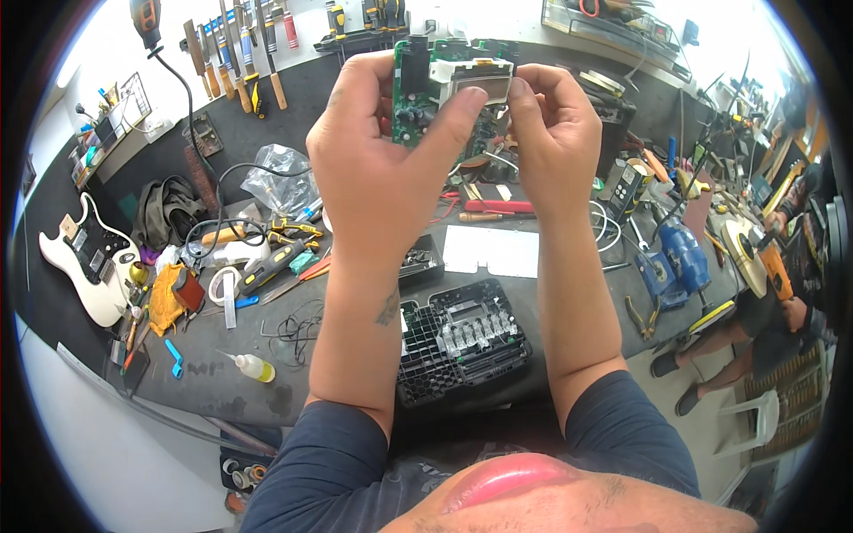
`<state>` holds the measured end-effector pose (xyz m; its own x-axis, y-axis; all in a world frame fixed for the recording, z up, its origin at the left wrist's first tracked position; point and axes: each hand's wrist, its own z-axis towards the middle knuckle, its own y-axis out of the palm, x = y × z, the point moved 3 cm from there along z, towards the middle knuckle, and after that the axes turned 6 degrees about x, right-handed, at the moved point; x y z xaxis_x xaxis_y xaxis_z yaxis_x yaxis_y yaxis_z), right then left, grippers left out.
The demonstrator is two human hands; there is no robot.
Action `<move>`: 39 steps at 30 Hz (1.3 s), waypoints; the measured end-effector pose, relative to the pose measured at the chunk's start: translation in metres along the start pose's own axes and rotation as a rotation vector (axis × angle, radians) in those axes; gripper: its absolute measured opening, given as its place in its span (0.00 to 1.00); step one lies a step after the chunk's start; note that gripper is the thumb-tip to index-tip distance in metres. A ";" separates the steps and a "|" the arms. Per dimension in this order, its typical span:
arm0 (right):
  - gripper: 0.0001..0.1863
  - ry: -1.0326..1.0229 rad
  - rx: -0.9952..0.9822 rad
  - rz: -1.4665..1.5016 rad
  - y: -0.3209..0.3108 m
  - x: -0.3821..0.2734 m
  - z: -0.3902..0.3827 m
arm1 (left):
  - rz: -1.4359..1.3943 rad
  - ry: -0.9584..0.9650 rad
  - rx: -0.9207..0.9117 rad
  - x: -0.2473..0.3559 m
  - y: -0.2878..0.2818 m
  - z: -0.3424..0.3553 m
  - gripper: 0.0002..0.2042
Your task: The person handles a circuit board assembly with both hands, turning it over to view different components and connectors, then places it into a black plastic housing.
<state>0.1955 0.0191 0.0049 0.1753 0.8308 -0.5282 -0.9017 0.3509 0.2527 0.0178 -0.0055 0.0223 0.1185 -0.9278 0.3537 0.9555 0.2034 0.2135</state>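
I hold a green circuit board (410, 80) with a small display module in a white frame (449, 75) up in front of me. My left hand (364, 147) grips the board from the left side, its thumb lying over the display. My right hand (555, 124) pinches the display's right side with thumb and curled fingers. Below, between my forearms, an open black plastic housing (462, 351) with a grid pattern and clear plastic parts lies on the dark bench, in front of a white sheet (489, 250).
Tools, cables and a glue bottle (254, 366) crowd the bench (222, 391). A white guitar body (84, 275) is at left, a blue bench machine (677, 253) at right. Another person (769, 329) stands far right with an orange power tool (771, 262). Hand tools hang on the back wall.
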 end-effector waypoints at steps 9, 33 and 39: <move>0.05 -0.208 0.031 0.006 -0.015 -0.055 -0.009 | -0.685 -0.418 -0.177 -0.027 -0.013 0.010 0.17; 0.09 -0.145 -0.008 0.021 -0.022 -0.058 -0.005 | -0.456 -0.206 -0.102 0.004 -0.018 0.008 0.22; 0.09 -0.166 -0.003 0.092 -0.020 -0.056 -0.004 | -0.471 -0.179 -0.130 0.000 -0.015 0.009 0.19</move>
<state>0.2026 -0.0363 0.0261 0.1546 0.9194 -0.3616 -0.9182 0.2688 0.2908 0.0010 -0.0061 0.0272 -0.3693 -0.8390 0.3996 0.9212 -0.2738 0.2766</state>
